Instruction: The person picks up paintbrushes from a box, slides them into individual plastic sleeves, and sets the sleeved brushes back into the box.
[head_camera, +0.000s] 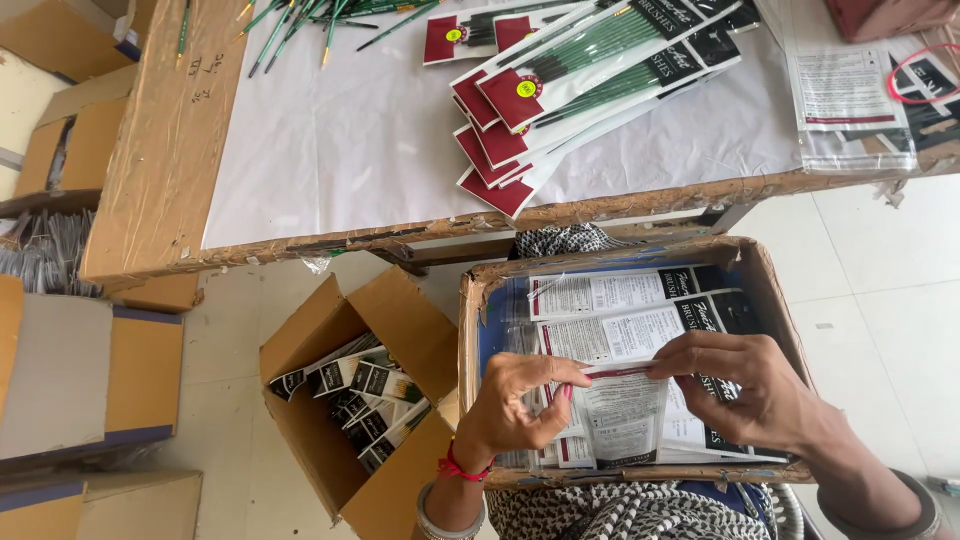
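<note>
**Head view: two hands pinch a flat brush packet over a lap tray**

Head camera looks down on a shallow cardboard tray (770, 290) resting on the person's lap, stacked with clear packets of paintbrushes lying flat. Both hands meet above that stack on one brush packet (622, 405), a thin transparent sleeve with a printed backing card and a dark red strip along its top edge.

The left hand (515, 405) has thumb and forefinger pressed together on the packet's left end. The right hand (750, 385) pinches the top right edge, its other fingers curled over the packets beneath.

By the look of it, the packet is light and flat, stiffened somewhat by the card and the brush handles inside, yet easy to bend. The plastic film is likely slippery, so the edges and corners, where both hands already grip, seem the surest places to take hold.

Ahead, a table (160, 170) covered in white paper bears fanned red-headed brush packs (560, 90) and loose green-handled brushes (300, 25). On the floor to the left stands an open carton (330, 330) holding more packets.
</note>
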